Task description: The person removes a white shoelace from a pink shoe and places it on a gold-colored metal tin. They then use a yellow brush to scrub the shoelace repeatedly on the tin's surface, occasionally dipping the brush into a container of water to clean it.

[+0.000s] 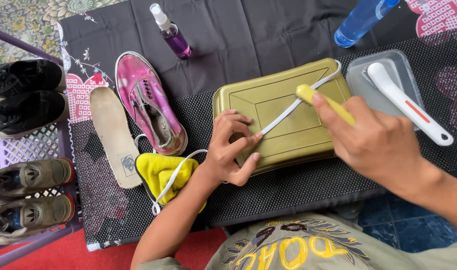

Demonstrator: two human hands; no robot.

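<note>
Black cloth and a dotted rubber mat (288, 192) cover the low table, and right in the middle sits an olive-green tray (283, 112), flipped over so its flat bottom serves as a scrubbing board. Stretched across it is a white lace (288, 111), running from the tray's far right corner down toward the near left. Left hand (231, 150) has its fingertips pressed flat on the lace, fingers close together, pinning it so it lies taut. Right hand (373, 142) is curled around a yellow brush (321, 100), fingers wrapped tight on the handle, the head bearing down on the lace near the tray's top edge. The lace's loose tail trails off the tray over a yellow cloth (163, 172) at the mat's near edge, probably there for wiping. Beside that, a pink shoe (148, 102) lies laceless, its insole (113, 135) pulled out and set alongside. A purple spray bottle (171, 32) and a blue bottle (361, 20) lie at the back, and a clear tub (356, 75) holds a white brush (406, 102) just right of the tray. More shoes (28, 135) wait on a purple rack at the left.
</note>
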